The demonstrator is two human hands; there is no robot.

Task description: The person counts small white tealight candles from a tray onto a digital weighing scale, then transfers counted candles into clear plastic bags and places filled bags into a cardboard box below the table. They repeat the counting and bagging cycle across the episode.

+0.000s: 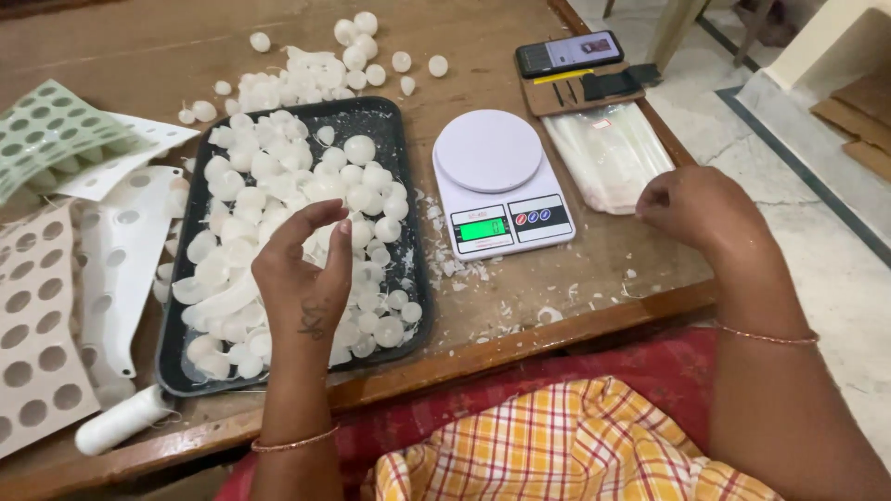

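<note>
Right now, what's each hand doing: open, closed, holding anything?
Left hand: over the black tray, fingers curled loosely; whether it holds anything cannot be told.
Right hand: closed near the clear bags; contents cannot be told.

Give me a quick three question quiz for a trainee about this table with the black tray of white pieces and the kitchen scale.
1. True or false: the platform of the white digital scale has a white ball on it.
2. Which hand hangs over the black tray? A: left hand B: right hand C: neither
3. Fill in: the pile of clear plastic bags lies to the ___ of the scale, as the camera sees it.

Key
1. False: the platform is bare, though the display is lit green.
2. A: the left hand is over the white round pieces in the tray; the right hand is by the bags.
3. right
</note>
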